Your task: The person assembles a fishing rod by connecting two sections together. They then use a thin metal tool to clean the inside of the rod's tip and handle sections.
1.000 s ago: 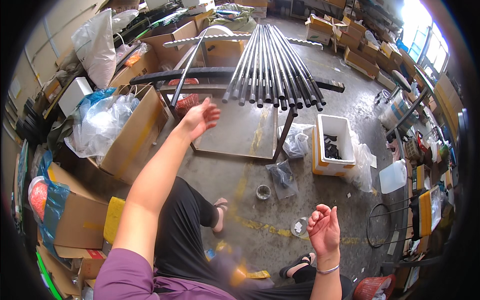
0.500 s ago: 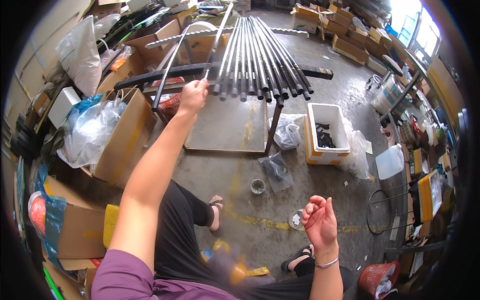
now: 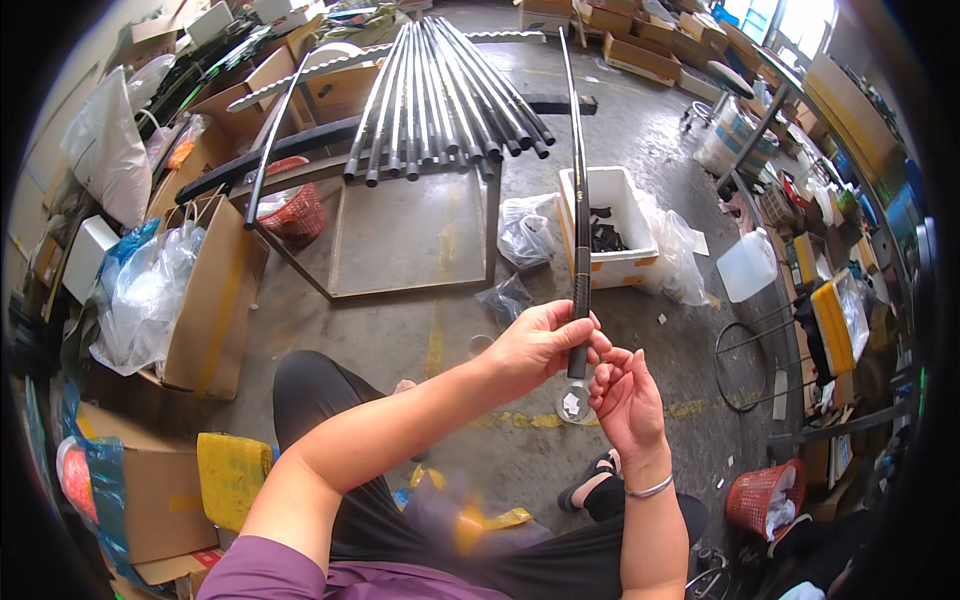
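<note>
My left hand (image 3: 555,345) is closed around the lower end of a long, slim black rod (image 3: 581,225), which stands out away from me, its tip far off. Beside the rod's butt, my right hand (image 3: 632,405) has its fingers curled in, close to the left fingertips; whether a small piece sits in them is hidden. Below the butt, a small clear dish (image 3: 573,405) with white bits rests on the floor. Ahead to the left, several similar black rods (image 3: 430,110) lie side by side across a rack (image 3: 568,104), and a single rod (image 3: 272,150) leans apart from them.
A white foam box (image 3: 625,268) with small black parts stands beyond my hands, plastic bags (image 3: 525,232) next to it. Cardboard boxes (image 3: 205,300) line the left. Red baskets (image 3: 765,500) sit right and under the rack. A white jug (image 3: 747,267) stands by the right-hand shelving.
My left hand has come back from the rack toward me and to the right, bringing a rod with it. The right hand has stayed nearly in place, and the two now almost meet.
</note>
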Action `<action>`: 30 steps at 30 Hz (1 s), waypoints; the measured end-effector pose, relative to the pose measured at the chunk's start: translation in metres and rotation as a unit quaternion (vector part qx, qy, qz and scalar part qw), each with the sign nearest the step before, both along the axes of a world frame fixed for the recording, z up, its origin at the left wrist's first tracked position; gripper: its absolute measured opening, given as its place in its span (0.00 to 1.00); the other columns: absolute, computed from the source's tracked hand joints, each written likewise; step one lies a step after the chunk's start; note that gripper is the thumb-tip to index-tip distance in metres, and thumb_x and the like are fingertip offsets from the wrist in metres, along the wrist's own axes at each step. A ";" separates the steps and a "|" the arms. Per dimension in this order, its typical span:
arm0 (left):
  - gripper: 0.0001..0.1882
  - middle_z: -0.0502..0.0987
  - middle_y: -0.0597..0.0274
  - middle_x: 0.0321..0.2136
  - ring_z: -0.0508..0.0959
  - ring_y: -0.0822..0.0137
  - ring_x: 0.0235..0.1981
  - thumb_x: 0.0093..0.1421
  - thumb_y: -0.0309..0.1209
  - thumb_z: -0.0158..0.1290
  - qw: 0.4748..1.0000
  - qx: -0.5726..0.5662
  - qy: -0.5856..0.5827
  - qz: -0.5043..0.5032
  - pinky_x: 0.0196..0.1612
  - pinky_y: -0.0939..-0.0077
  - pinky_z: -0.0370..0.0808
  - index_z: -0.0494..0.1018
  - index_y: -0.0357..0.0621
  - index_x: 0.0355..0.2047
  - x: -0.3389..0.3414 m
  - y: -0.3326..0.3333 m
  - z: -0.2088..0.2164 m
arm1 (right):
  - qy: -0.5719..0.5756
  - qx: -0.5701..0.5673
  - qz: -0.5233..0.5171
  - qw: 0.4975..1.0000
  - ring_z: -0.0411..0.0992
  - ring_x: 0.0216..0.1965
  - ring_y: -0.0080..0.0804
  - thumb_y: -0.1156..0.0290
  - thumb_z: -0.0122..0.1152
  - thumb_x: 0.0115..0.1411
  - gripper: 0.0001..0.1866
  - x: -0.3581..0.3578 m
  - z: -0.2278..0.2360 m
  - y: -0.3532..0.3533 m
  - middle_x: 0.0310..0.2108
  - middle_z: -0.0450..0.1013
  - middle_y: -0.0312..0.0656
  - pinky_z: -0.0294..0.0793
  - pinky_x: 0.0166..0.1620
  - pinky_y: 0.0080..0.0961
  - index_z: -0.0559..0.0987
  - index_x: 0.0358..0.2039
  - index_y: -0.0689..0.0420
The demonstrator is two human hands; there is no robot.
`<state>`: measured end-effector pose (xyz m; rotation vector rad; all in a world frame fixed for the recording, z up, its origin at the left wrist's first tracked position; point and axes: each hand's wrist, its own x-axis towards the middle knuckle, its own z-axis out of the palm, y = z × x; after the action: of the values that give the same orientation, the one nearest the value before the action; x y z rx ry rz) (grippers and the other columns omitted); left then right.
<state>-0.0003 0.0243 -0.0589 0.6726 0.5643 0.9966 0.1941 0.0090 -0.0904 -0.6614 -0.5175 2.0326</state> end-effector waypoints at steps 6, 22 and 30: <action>0.16 0.76 0.55 0.38 0.75 0.68 0.35 0.62 0.33 0.51 0.999 -0.001 0.051 -0.002 0.41 0.71 0.73 0.62 0.41 0.47 0.020 0.017 -0.029 | -0.018 0.003 -0.062 0.998 0.70 0.27 0.29 0.54 0.39 0.68 0.21 0.043 0.000 -0.006 0.25 0.70 0.40 0.72 0.30 0.22 0.73 0.40 0.59; 0.18 0.76 0.58 0.32 0.78 0.69 0.35 0.55 0.32 0.56 0.979 0.049 0.169 -0.108 0.42 0.74 0.74 0.64 0.40 0.43 -0.051 0.078 -0.056 | -0.626 0.184 0.132 0.746 0.69 0.25 0.23 0.69 0.59 0.56 0.11 -0.038 -0.285 0.032 0.25 0.70 0.38 0.71 0.28 0.19 0.69 0.35 0.60; 0.27 0.76 0.59 0.35 0.76 0.68 0.40 0.51 0.26 0.61 0.993 -0.011 0.064 -0.094 0.47 0.71 0.72 0.62 0.41 0.50 -0.061 0.095 -0.072 | -0.711 0.258 0.120 0.643 0.71 0.28 0.26 0.69 0.60 0.55 0.10 -0.130 -0.381 0.085 0.25 0.71 0.40 0.71 0.32 0.22 0.71 0.32 0.61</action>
<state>-0.0612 0.1190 -0.1312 0.7582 0.6109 0.7744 0.0644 0.0945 -0.4717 -1.8052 -2.0600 0.9970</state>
